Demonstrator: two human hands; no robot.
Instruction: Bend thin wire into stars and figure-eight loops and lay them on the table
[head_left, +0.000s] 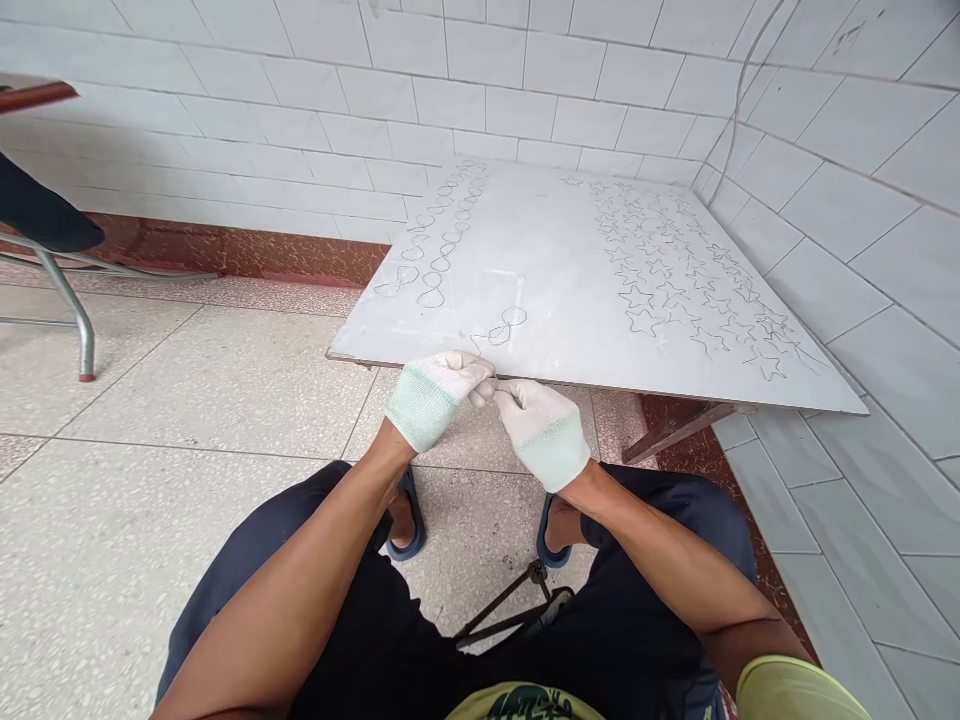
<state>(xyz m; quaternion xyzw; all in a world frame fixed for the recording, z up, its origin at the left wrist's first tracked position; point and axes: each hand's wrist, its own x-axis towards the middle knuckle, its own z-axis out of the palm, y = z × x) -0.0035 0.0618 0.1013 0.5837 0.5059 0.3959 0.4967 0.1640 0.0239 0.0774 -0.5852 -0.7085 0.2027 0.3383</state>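
My left hand (441, 392) and my right hand (543, 424), both in white knit gloves with pale green cuffs, meet at the front edge of the white board (555, 250). Their fingertips are pinched close together on a thin dark wire (475, 344), much of it hidden by the gloves. Just beyond my fingers, a few looped wire shapes (513, 316) lie on the board. Farther back on the left are rows of rounded wire loops (430, 297). Many star-shaped wire pieces (642, 320) cover the right side.
White tiled walls (525, 60) border the board at the back and right. A cable (739, 100) hangs in the corner. At left stands a metal chair leg (84, 320) beside a dark-clothed leg. A folding metal frame (510, 605) is on the floor between my feet.
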